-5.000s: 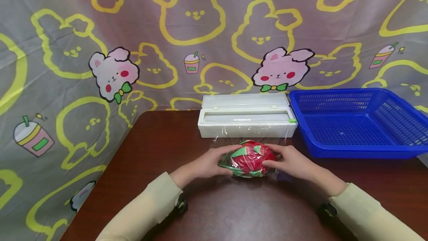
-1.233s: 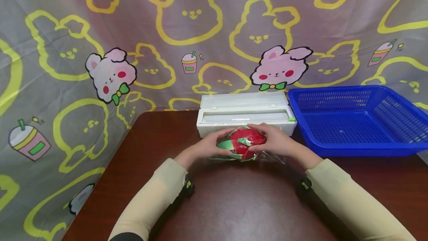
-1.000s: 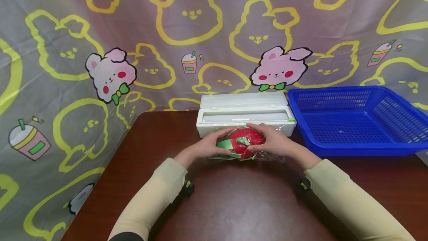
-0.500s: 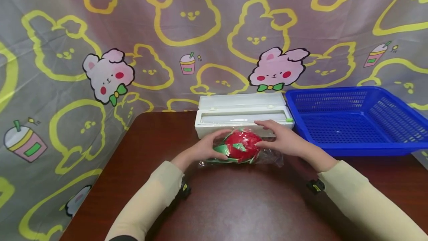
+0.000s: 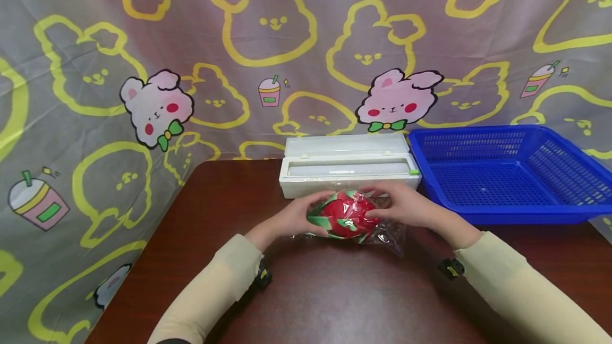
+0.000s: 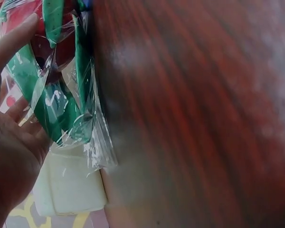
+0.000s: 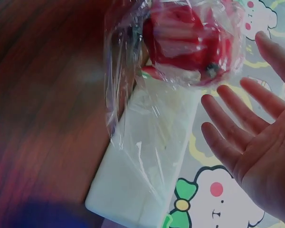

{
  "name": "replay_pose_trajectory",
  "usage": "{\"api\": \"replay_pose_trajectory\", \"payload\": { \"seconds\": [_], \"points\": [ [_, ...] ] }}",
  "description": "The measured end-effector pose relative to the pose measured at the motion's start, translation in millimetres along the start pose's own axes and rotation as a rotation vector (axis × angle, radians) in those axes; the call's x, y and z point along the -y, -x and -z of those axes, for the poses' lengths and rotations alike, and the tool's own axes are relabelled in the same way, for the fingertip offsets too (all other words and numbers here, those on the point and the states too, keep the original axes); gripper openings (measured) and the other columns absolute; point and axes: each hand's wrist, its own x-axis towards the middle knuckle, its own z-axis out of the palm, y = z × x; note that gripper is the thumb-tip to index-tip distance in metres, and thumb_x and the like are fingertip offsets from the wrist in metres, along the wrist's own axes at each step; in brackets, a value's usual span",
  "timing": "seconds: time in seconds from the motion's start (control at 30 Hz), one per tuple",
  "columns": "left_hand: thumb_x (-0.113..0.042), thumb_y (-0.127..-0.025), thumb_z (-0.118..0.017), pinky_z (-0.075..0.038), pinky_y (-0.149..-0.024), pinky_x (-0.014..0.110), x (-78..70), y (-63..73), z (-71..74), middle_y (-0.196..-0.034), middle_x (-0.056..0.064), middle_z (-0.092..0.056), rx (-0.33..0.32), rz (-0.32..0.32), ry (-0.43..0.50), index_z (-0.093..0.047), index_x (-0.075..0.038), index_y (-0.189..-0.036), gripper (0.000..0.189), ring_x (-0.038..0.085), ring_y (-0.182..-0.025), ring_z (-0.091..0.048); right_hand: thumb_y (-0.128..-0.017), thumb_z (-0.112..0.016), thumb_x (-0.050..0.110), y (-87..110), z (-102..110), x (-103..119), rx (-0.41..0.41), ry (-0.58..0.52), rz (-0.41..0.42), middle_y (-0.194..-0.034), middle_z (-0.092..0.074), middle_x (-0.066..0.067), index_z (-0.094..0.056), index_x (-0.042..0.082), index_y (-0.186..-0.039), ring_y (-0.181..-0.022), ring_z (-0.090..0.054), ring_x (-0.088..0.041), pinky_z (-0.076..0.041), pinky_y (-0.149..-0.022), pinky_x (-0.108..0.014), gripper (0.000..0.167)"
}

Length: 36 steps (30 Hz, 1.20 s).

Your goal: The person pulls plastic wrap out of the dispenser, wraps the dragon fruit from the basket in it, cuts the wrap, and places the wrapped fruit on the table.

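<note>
A red dragon fruit with green scales point(image 5: 348, 214) lies on its side on the table, wrapped in clear plastic film point(image 5: 389, 235) that sticks out loosely at its right end. My left hand point(image 5: 289, 219) holds the fruit's left end, thumb on the near side and fingers behind, as the left wrist view shows with the thumb over the green scales point(image 6: 52, 102). At the fruit's right end is my right hand point(image 5: 411, 206). In the right wrist view its fingers point(image 7: 228, 116) are spread and nearly straight, beside the wrapped red fruit point(image 7: 190, 42).
Just behind the fruit stands a white cling film box point(image 5: 351, 187), lid raised, with the roll point(image 5: 349, 169) inside and a green slider point(image 5: 414, 172) at its right end. A blue plastic basket point(image 5: 516, 208) sits to the right. A patterned curtain point(image 5: 306, 68) hangs behind the brown table point(image 5: 311, 291).
The fruit has turned and shifted slightly towards me since half a second ago. My right hand has loosened from it since one second ago. Five seconds ago, film stretched up towards the box.
</note>
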Motion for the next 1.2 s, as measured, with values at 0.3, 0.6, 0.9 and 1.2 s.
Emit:
{"api": "replay_pose_trajectory", "payload": {
  "seconds": [0.3,0.6,0.9,1.2],
  "points": [
    [-0.017,-0.071,-0.089,-0.044,-0.098,0.035,-3.1,0.3,4.0,-0.135,0.004,-0.055,0.016,0.018,-0.005,-0.044,-0.018,-0.146,0.087,0.018,-0.12,-0.052,-0.082,-0.08,0.02,-2.4,-5,1,0.03,-0.009,-0.018,-0.118,-0.064,-0.009,-0.058,0.011,-0.131,-0.103,-0.064,-0.028,-0.056,-0.079,-0.038,0.054],
    [-0.014,-0.072,-0.088,-0.046,-0.095,0.036,-5.5,0.9,8.4,-0.132,0.007,-0.057,0.039,0.012,-0.005,-0.044,-0.013,-0.145,0.085,0.018,-0.118,-0.053,-0.084,-0.078,0.02,-0.5,2,3,0.027,0.028,-0.009,-0.114,-0.065,-0.009,-0.059,0.008,-0.13,-0.099,-0.065,-0.027,-0.056,-0.078,-0.039,0.051],
    [-0.016,-0.075,-0.086,-0.045,-0.096,0.034,-9.6,1.4,13.6,-0.132,0.006,-0.057,0.08,0.035,-0.027,-0.046,-0.012,-0.143,0.079,0.017,-0.12,-0.052,-0.085,-0.077,0.024,3.6,23,6,0.018,0.105,-0.028,-0.122,-0.062,-0.015,-0.059,0.003,-0.13,-0.109,-0.059,-0.034,-0.053,-0.084,-0.047,0.053],
    [-0.017,-0.078,-0.084,-0.045,-0.097,0.036,-8.4,-1.1,16.9,-0.131,0.004,-0.058,0.099,0.042,-0.053,-0.048,-0.012,-0.142,0.074,0.018,-0.12,-0.053,-0.086,-0.076,0.024,6.9,61,14,-0.024,0.248,-0.053,-0.117,-0.066,-0.015,-0.063,0.003,-0.125,-0.106,-0.061,-0.033,-0.049,-0.087,-0.052,0.046]
  ]
}}
